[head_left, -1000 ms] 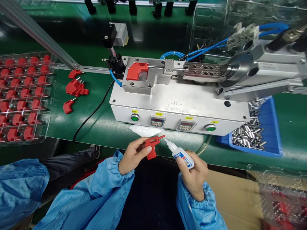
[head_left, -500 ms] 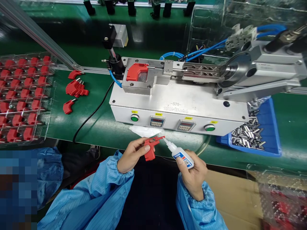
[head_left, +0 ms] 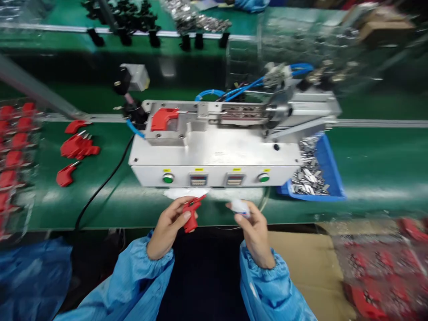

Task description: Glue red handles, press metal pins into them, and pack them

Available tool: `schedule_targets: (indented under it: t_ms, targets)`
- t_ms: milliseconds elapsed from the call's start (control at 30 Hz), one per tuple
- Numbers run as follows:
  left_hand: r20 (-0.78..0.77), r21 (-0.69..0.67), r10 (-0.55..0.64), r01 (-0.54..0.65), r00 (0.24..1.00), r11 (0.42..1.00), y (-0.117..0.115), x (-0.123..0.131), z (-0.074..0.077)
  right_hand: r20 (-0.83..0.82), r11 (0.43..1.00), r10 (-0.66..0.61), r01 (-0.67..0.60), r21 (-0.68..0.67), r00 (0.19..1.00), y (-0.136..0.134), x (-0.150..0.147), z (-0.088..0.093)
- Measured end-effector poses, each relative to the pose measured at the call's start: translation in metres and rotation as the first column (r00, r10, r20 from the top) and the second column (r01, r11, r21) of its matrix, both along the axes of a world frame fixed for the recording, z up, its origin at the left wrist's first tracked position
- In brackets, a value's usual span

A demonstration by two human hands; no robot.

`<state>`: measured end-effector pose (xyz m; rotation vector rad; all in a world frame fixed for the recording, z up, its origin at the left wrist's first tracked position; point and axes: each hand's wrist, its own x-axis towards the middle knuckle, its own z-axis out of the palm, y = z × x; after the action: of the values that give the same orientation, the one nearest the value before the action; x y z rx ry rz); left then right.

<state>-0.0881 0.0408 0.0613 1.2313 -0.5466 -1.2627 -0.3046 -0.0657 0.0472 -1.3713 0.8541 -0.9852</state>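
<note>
My left hand is closed on a small red plastic part shaped like an L, held near the table's front edge. My right hand is closed on a small white glue bottle, now a little apart from the red part. Both hands are just in front of a grey press machine. A second red part sits in the machine's fixture at its top left. The picture is smeared by motion.
Loose red parts lie on the green table left of the machine, and a clear tray of red parts is at the far left. A blue bin of metal sleeves stands right of the machine. A cardboard box is at lower right.
The head has lifted, so the view is wider and blurred. The glue bottle's tip has drawn away from the red part, and both hands have shifted slightly left.
</note>
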Motion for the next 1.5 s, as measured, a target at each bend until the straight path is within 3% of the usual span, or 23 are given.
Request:
schedule_targets:
  t_ms: [133, 333, 433, 533, 633, 700, 733, 800, 867, 900, 1000, 1100, 1167, 1233, 1267, 1400, 1500]
  targets:
    - [0.125, 0.128, 0.009, -0.025, 0.992, 0.991, 0.008, 0.008, -0.011, -0.126, 0.986, -0.006, -0.015, -0.165, 0.992, -0.001, -0.002, -0.007]
    - [0.279, 0.260, -0.076, 0.001, 0.957, 0.966, 0.006, 0.025, -0.037, -0.332, 0.950, -0.152, 0.046, -0.308, 0.931, 0.002, 0.003, -0.033]
    - [0.352, 0.292, -0.098, -0.009, 0.931, 0.956, 0.007, 0.035, -0.049, -0.427, 0.920, -0.176, -0.007, -0.393, 0.887, 0.007, -0.003, -0.038]
    - [0.406, 0.289, -0.141, 0.020, 0.903, 0.957, 0.009, 0.047, -0.060, -0.476, 0.891, -0.140, -0.099, -0.443, 0.868, 0.003, -0.030, -0.018]
    - [0.427, 0.260, -0.153, 0.041, 0.891, 0.965, 0.011, 0.055, -0.068, -0.512, 0.856, -0.215, -0.092, -0.509, 0.831, -0.026, -0.072, 0.026]
    - [0.431, 0.226, -0.137, 0.041, 0.892, 0.973, 0.012, 0.055, -0.071, -0.621, 0.842, -0.372, -0.030, -0.538, 0.690, -0.061, -0.096, 0.058]
    - [0.430, 0.204, -0.125, 0.039, 0.894, 0.978, 0.011, 0.055, -0.073, -0.712, 0.858, -0.412, -0.022, -0.514, 0.569, -0.080, -0.105, 0.071]
    - [0.427, 0.160, -0.114, 0.050, 0.897, 0.986, 0.010, 0.052, -0.074, -0.885, 0.922, -0.355, -0.041, -0.384, 0.302, -0.119, -0.114, 0.087]
    - [0.425, 0.127, -0.110, 0.061, 0.899, 0.990, 0.009, 0.048, -0.075, -0.945, 0.957, -0.274, -0.045, -0.286, 0.178, -0.150, -0.113, 0.090]
    - [0.423, 0.114, -0.105, 0.062, 0.900, 0.992, 0.009, 0.048, -0.075, -0.955, 0.965, -0.248, -0.046, -0.258, 0.160, -0.161, -0.111, 0.089]
    - [0.406, 0.089, -0.092, 0.061, 0.909, 0.994, 0.008, 0.048, -0.076, -0.961, 0.971, -0.214, -0.073, -0.230, 0.177, -0.177, -0.107, 0.086]
    - [0.388, 0.082, -0.118, 0.093, 0.914, 0.992, 0.008, 0.050, -0.081, -0.944, 0.954, -0.208, -0.159, -0.254, 0.257, -0.172, -0.113, 0.100]
    - [0.374, 0.065, -0.133, 0.117, 0.918, 0.991, 0.008, 0.047, -0.085, -0.876, 0.927, -0.219, -0.187, -0.324, 0.430, -0.161, -0.122, 0.121]
    - [0.368, 0.020, -0.123, 0.125, 0.922, 0.992, 0.007, 0.041, -0.085, -0.642, 0.911, -0.201, -0.101, -0.401, 0.740, -0.149, -0.129, 0.145]
    - [0.370, -0.008, -0.119, 0.131, 0.921, 0.991, 0.005, 0.038, -0.084, -0.574, 0.920, -0.153, -0.096, -0.381, 0.804, -0.145, -0.131, 0.157]
    - [0.398, -0.125, -0.127, 0.191, 0.909, 0.974, -0.007, 0.032, -0.075, -0.542, 0.876, -0.144, -0.148, -0.458, 0.828, -0.144, -0.111, 0.190]
    - [0.416, -0.182, -0.097, 0.187, 0.904, 0.965, -0.013, 0.033, -0.071, -0.579, 0.726, 0.018, -0.408, -0.553, 0.815, -0.148, -0.050, 0.196]
